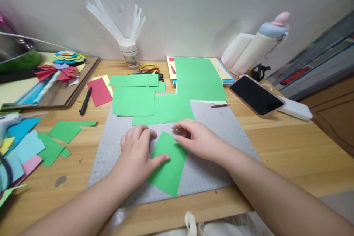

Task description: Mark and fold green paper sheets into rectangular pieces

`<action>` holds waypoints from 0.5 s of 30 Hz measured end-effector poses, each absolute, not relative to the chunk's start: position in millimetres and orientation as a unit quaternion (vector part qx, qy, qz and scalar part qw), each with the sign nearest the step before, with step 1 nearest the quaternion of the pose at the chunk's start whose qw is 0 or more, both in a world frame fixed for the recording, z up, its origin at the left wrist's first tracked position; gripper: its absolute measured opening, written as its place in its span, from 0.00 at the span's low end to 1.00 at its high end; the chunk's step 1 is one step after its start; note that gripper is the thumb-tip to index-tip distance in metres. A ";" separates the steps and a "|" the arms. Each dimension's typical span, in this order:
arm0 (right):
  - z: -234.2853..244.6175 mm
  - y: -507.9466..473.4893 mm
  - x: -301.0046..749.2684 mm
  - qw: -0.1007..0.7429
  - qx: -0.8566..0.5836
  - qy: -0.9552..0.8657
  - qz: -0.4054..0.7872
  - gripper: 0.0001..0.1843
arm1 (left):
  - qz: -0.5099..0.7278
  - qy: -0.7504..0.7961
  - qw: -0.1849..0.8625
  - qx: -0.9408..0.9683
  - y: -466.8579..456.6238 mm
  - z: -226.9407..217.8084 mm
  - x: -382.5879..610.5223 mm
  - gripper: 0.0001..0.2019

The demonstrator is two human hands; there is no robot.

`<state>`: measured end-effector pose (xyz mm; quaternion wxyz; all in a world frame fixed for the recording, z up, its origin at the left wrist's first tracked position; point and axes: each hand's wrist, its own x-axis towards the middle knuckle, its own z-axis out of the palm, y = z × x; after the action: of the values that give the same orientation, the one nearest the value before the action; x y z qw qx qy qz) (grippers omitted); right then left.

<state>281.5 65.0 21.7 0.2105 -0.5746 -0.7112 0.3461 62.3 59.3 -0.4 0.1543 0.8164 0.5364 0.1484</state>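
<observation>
A rectangular piece of green paper [169, 167] lies slanted on the grey cutting mat [221, 147], near its front edge. Over the paper's left edge rests the thumb of my left hand [138, 151]; the other fingers of that hand are curved onto the mat beside it, apart from the thumb. My right hand [197, 138] hovers at the paper's upper right corner, thumb and fingers parted, with the thumb tip by the edge. Whether that thumb touches the paper I cannot tell. Just beyond both hands, more green paper pieces [134, 101] overlap on the mat.
Scissors [149, 69] and a paper cup [129, 53] of white sticks stand behind. A stack topped by a green sheet [200, 77] sits at the back. Right are a phone [257, 95] and bottle [256, 49]; left, a black pen [85, 101] and coloured scraps [29, 146].
</observation>
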 end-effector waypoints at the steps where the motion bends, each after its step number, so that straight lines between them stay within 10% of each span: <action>1: 21.2 62.4 281.4 0.205 -0.566 -0.719 0.348 0.13 | 0.148 0.533 0.161 0.817 60.1 -0.5 62.5 0.25; 8: 17.2 54.8 268.2 0.170 -0.556 -0.766 0.275 0.21 | 0.138 0.496 0.187 0.836 60.5 3.1 64.5 0.15; 15: 17.5 90.4 338.0 0.263 -0.663 -0.685 0.147 0.13 | 0.125 0.466 0.173 0.859 57.7 6.8 64.4 0.27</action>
<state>338.0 90.4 17.5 0.2635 -0.6630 -0.6852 0.1466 64.4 57.7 6.8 0.1734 0.8586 0.4659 0.1254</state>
